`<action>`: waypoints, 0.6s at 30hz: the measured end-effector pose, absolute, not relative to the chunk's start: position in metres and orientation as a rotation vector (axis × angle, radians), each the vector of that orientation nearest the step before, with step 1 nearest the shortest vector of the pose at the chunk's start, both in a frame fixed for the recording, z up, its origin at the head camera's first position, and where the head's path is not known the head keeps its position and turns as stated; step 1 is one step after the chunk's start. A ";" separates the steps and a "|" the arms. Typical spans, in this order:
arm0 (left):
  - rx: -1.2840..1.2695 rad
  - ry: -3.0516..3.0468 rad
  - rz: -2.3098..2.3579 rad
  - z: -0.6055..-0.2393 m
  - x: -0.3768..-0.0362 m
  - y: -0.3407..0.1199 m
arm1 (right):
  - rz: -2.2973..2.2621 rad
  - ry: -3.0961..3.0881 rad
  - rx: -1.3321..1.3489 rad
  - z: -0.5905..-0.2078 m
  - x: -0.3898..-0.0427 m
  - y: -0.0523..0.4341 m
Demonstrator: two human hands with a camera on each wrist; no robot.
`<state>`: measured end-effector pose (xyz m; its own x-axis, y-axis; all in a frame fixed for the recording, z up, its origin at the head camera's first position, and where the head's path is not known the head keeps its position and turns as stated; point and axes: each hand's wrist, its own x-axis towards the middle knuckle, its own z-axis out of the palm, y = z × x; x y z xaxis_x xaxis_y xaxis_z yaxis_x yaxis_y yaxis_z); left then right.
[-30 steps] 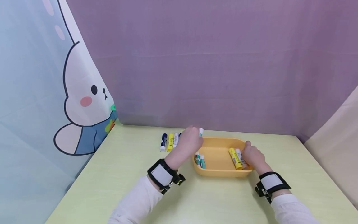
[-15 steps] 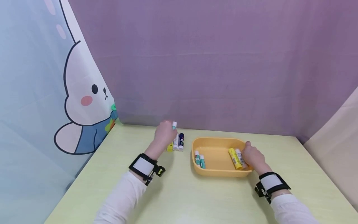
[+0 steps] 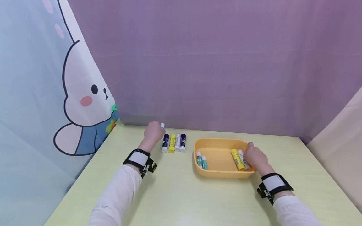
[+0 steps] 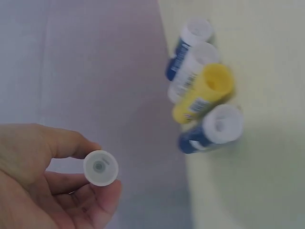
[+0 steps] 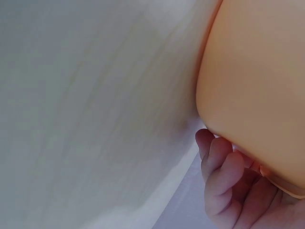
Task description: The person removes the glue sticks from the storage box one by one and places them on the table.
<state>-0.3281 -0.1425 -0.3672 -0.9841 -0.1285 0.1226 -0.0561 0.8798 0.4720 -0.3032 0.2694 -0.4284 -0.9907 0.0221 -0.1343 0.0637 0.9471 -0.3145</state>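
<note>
My left hand [image 3: 152,133] holds a glue stick with a white cap [image 3: 162,126] upright, just left of a row of glue sticks [image 3: 173,142] lying on the table: blue, yellow, white, blue. From the left wrist, the cap [image 4: 100,167] sits pinched between thumb and fingers [image 4: 57,181], with the row [image 4: 202,109] beyond it. My right hand [image 3: 254,158] grips the right rim of the orange tray [image 3: 215,172]; its fingers [image 5: 224,171] curl under the tray edge [image 5: 252,86]. Inside the tray lie two teal sticks [image 3: 202,160], a yellow stick [image 3: 237,159] and a pale one [image 3: 243,159].
A pale green table [image 3: 181,201] ends at a purple backdrop [image 3: 215,72]. A curtain with a cartoon rabbit [image 3: 82,97] hangs along the left edge. A beige cloth [image 3: 339,157] borders the right side.
My left hand carried the glue stick from above the tray's left rim leftward, past the row of sticks, to the row's left end. The right hand and tray stayed put.
</note>
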 end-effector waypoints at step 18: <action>0.358 -2.973 -0.967 -0.420 -0.344 -0.176 | -0.487 2.966 0.073 -0.428 -0.304 0.269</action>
